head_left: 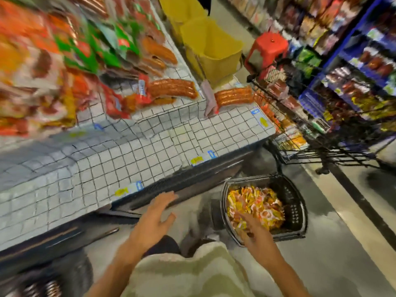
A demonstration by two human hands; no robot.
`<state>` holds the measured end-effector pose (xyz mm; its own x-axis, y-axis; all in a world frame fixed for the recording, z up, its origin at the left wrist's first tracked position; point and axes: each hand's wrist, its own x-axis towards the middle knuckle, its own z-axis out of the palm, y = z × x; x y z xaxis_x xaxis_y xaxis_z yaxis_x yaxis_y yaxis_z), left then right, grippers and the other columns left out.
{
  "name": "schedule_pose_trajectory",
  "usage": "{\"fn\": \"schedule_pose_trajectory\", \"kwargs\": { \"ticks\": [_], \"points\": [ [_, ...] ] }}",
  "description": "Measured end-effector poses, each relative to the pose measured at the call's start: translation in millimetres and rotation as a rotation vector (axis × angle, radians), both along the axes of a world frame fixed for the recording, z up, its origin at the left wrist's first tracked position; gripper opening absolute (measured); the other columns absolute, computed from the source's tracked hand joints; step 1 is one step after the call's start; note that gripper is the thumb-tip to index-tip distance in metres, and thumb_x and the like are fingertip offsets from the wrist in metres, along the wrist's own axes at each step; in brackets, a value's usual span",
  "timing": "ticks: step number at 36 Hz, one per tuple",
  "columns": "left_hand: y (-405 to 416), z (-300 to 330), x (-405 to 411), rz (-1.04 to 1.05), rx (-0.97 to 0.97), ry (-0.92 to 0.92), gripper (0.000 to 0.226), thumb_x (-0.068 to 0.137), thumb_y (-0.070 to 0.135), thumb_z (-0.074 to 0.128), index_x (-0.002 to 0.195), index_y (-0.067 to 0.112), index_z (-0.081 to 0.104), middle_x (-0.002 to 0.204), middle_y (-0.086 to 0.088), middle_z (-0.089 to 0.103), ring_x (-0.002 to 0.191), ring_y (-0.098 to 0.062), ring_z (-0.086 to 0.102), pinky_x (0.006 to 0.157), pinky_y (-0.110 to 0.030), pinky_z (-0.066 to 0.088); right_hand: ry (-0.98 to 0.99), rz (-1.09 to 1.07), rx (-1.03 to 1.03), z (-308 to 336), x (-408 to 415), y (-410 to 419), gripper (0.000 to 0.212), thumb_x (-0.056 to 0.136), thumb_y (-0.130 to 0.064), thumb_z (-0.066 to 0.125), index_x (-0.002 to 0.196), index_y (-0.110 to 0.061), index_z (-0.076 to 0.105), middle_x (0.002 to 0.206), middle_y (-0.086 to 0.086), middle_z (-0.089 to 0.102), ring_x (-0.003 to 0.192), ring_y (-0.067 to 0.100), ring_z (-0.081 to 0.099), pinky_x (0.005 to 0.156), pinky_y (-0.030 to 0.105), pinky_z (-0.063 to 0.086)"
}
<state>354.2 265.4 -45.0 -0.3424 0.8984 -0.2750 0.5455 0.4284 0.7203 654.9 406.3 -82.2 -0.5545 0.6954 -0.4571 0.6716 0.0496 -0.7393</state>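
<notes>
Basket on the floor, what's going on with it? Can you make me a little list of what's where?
place: shop aisle
basket: black, on the floor, full of small yellow and orange packets
shelf: white gridded tiers, sausage packs higher up
right hand: reaching into the packets; grip too blurred to tell
left hand: open, fingers spread, by the shelf's lower edge
nearby: yellow bins, red stool, wire trolley

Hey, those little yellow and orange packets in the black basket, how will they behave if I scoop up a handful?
The packets look small and flat, so probably light and floppy. They lie loose in a heap, so some would likely slip from the right hand. The deep basket should catch strays.
</notes>
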Motion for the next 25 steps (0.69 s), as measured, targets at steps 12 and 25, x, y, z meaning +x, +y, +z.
{"fn": "schedule_pose_trajectory", "kwargs": {
  "ticks": [12, 25],
  "points": [
    [-113.6, 8.3, -48.7, 0.226, 0.102, 0.007, 0.048, 0.099, 0.024, 0.06, 0.145, 0.027, 0.047, 0.155, 0.008, 0.039, 0.148, -0.015, 0.03, 0.121, -0.041, 0.028, 0.056, 0.306, 0.286, 41.8, -123.5, -34.4, 0.05, 0.097, -0.037, 0.064, 0.145, -0.033, 0.051, 0.143, -0.021, 0.051, 0.129, -0.005, 0.048, 0.103, 0.001, 0.03],
    [-326.7, -3.0, -107.0, 0.436, 0.097, 0.113, 0.049, 0.099, 0.035, 0.058, 0.147, 0.031, 0.045, 0.155, 0.014, 0.036, 0.144, -0.006, 0.031, 0.12, -0.032, 0.028, -0.089, 0.733, 0.167, 51.5, -237.0, -180.9, 0.052, 0.099, -0.047, 0.057, 0.148, -0.035, 0.045, 0.149, -0.019, 0.042, 0.138, 0.0, 0.037, 0.117, 0.021, 0.029]
  ]
}}
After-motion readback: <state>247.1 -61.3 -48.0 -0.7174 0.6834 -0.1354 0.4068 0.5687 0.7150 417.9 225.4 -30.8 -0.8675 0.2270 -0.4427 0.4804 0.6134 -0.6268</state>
